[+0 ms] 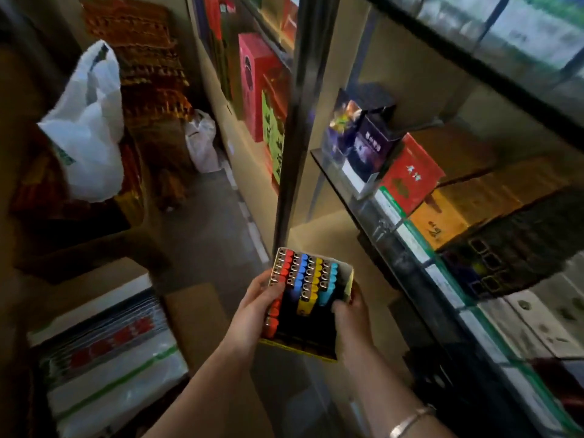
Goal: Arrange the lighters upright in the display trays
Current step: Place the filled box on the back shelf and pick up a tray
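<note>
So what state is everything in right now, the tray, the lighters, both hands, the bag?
Tray: held up in both hands, partly filled.
Lighters: upright in colour rows of red, blue, yellow and light blue; the near slots are empty.
Left hand: grips the tray's left side.
Right hand: grips the tray's right side.
White plastic bag: bulging.
Bracelet: on the right wrist.

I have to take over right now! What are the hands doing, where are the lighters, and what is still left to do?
Left hand: grips the left side of the tray, thumb on the red lighters.
Right hand: holds the tray's right side, fingers curled over its edge.
Done: red, blue, yellow and light blue lighters stand in rows.
Left: several near slots look dark and unfilled; fill them, then probably set the tray on the glass shelf.
</note>
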Demonstrator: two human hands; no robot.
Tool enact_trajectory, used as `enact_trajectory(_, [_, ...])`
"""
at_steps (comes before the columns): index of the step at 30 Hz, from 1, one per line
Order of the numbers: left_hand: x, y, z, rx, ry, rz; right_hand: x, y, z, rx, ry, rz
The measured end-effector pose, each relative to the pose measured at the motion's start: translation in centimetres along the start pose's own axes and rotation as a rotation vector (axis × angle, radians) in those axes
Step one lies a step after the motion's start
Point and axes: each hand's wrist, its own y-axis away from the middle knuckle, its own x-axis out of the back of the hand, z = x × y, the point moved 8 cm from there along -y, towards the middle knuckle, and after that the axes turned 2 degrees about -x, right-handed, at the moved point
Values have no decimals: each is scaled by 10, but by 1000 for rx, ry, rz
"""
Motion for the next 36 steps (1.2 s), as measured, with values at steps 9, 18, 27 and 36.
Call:
enact_trajectory(9, [-25,-111,-43,47,-41,-136,15,-104,56,-107,-166,232])
enact_trajectory(18, [-50,-187,-61,-49,-133,-233,26,-152,63,-56,-377,328])
enact_trajectory(27, [-8,-195,-68,-147,127,299,14,-121,68,20,-451,254])
enact_trajectory(36, [-12,-190,-84,-200,5,152,-24,-142,45,124,-556,218])
